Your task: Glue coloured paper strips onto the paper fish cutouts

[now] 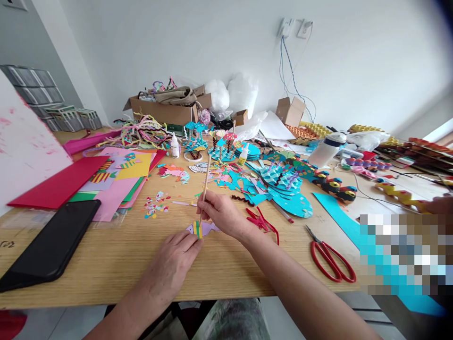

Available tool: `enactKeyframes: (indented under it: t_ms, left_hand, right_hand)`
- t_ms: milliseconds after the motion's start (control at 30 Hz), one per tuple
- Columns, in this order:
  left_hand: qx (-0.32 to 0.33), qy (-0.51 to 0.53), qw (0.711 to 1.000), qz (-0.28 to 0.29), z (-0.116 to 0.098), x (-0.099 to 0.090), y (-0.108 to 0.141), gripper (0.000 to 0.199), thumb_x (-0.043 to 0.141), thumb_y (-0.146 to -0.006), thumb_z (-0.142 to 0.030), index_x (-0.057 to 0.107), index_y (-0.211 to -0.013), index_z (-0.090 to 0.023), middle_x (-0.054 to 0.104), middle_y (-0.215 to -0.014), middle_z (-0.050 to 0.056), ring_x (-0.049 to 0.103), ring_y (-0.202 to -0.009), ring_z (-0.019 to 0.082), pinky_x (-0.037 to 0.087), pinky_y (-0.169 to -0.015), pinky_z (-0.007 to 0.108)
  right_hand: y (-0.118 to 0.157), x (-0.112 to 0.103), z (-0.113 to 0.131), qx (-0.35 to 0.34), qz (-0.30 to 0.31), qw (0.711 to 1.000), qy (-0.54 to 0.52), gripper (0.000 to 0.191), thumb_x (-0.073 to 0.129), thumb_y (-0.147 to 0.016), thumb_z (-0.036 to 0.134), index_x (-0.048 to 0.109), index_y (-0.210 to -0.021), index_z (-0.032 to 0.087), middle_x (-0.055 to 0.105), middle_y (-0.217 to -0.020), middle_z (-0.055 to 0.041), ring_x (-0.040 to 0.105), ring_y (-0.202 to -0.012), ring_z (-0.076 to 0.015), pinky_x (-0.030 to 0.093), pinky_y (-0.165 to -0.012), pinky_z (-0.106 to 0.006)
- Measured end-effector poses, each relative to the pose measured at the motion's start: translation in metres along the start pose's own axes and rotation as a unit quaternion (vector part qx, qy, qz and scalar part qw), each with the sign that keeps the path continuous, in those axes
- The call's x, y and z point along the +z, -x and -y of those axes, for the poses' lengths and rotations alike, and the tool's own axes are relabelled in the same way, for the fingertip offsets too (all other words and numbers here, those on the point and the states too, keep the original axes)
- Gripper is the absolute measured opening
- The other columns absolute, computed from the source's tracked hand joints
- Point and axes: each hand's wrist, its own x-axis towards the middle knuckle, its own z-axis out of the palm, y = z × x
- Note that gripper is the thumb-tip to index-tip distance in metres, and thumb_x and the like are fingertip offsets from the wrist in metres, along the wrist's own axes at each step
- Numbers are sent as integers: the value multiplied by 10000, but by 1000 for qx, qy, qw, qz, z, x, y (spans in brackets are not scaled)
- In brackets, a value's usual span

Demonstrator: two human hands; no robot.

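A small purple paper fish (211, 227) with yellow and green stripes lies on the wooden table in front of me. My left hand (179, 252) rests at its near left side, the fingertips pressed together on the paper. Above the fish, my right hand (221, 212) is closed round a thin wooden stick (206, 182), held nearly upright. The stick's lower end meets the fish at the striped part. Tiny coloured paper pieces (155, 205) lie a little beyond, to the left.
Red-handled scissors (331, 259) and red strips (262, 219) lie right. A black phone (53, 241) and coloured sheets (109, 189) are left. Glue bottles (174, 145), blue paper crafts (283, 182) and a cardboard box (163, 111) stand beyond. Another person's hand (439, 205) shows far right.
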Motion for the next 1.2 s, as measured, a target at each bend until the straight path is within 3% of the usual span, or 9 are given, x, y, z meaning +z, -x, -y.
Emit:
enactKeyframes:
  t_ms: [300, 533, 700, 900, 1200]
  left_hand:
    - [-11, 27, 1000, -5, -1, 2, -1, 286, 400, -803, -44, 594, -982, -156, 640, -942, 62, 562, -913, 215, 502, -757, 377]
    - [-78, 202, 976, -20, 12, -22, -9, 525, 282, -655, 58, 580, -1008, -191, 618, -1023, 45, 545, -987, 155, 458, -875, 323]
    - [-128, 278, 950, 55, 30, -36, -36, 414, 288, -733, -21, 518, -1036, -182, 637, -983, 41, 573, -934, 145, 451, -845, 310]
    - [-130, 320, 927, 144, 42, -30, -60, 279, 329, -797, -131, 526, -986, -186, 636, -960, 35, 578, -899, 154, 438, -790, 281]
    - [-121, 347, 921, 127, 52, -6, -59, 274, 335, -776, -144, 516, -973, -201, 642, -867, 6, 581, -839, 152, 439, -732, 261]
  right_hand:
    - [8, -8, 10, -8, -56, 998, 12, 144, 422, -821, 133, 502, -706, 166, 549, -624, 18, 527, -542, -71, 403, -504, -165]
    - [36, -14, 14, -5, -117, 993, 1, 168, 397, -852, 203, 491, -717, 171, 540, -631, 4, 531, -574, -97, 415, -531, -199]
    - [45, -10, 15, -4, -106, 994, -2, 162, 385, -862, 206, 496, -750, 170, 563, -647, -5, 550, -598, -109, 426, -555, -217]
    - [50, -3, 13, -2, -101, 995, 12, 136, 383, -853, 165, 495, -777, 171, 554, -684, -12, 551, -644, -114, 434, -588, -224]
    - [49, -2, 12, -17, -97, 995, 21, 157, 373, -862, 169, 494, -762, 174, 552, -665, -7, 546, -644, -114, 430, -604, -231]
